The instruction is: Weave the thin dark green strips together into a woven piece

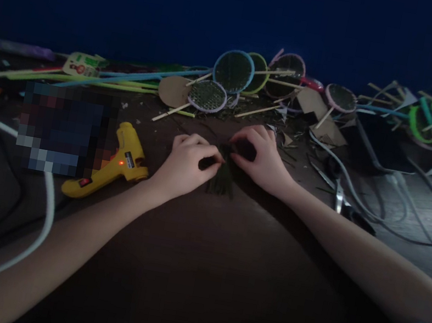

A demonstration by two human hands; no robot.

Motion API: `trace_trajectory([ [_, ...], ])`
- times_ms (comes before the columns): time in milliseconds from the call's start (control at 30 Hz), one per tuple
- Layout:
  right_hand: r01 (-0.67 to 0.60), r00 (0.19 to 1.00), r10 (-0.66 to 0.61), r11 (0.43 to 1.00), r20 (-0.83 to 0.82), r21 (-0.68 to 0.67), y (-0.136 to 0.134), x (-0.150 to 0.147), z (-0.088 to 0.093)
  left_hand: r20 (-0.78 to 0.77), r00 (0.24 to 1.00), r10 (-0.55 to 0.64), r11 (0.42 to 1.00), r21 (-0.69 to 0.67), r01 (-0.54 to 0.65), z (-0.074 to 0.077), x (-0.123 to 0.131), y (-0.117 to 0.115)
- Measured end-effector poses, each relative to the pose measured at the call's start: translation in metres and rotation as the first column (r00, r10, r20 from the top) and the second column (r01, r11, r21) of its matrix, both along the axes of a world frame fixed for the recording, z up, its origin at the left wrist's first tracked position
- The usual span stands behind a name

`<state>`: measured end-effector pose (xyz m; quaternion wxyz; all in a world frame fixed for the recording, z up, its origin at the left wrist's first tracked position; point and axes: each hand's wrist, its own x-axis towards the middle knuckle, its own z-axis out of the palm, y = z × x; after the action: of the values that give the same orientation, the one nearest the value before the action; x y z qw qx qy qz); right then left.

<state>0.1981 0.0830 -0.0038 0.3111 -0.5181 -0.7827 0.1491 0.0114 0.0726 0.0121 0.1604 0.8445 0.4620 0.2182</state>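
Evidently mid-assembly: left hand (187, 163) & right hand (261, 157) both pinch a dark green fringed bundle (222, 176) on the bench (197, 269), approx. centre. Glue gun (115, 166) lies just left w/ its light on. Next move likely needs one hand keeping the pinch while the other reaches over.

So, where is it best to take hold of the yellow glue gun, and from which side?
Grip the glue gun by its handle, the long part running toward the lower left, coming from above. It lies flat on the table, nozzle end away, and the left hand is nearest.
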Motion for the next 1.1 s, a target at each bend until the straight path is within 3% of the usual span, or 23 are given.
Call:
trace_trajectory([
  [200, -0.061, 0.990, 0.068, 0.997, -0.126, 0.054, -0.002, 0.003, 0.004, 0.032, 0.999, 0.004, 0.999, -0.038, -0.003, -0.001, -0.001, 0.001],
  [600, -0.189, 0.890, 0.148, 0.980, -0.432, -0.053, -0.007, 0.007, 0.007, 0.026, 1.000, -0.005, 1.000, -0.028, 0.005, -0.003, -0.002, 0.003],
  [867, -0.311, 0.859, 0.260, 0.949, -0.440, -0.046, -0.011, 0.007, 0.009, 0.034, 0.999, -0.011, 0.999, -0.041, 0.012, -0.003, -0.002, 0.003],
  [1100, -0.313, 0.868, 0.276, 0.950, -0.413, -0.021, -0.013, 0.007, 0.011, 0.000, 0.996, -0.088, 0.996, -0.015, 0.088, -0.007, -0.004, 0.004],
])
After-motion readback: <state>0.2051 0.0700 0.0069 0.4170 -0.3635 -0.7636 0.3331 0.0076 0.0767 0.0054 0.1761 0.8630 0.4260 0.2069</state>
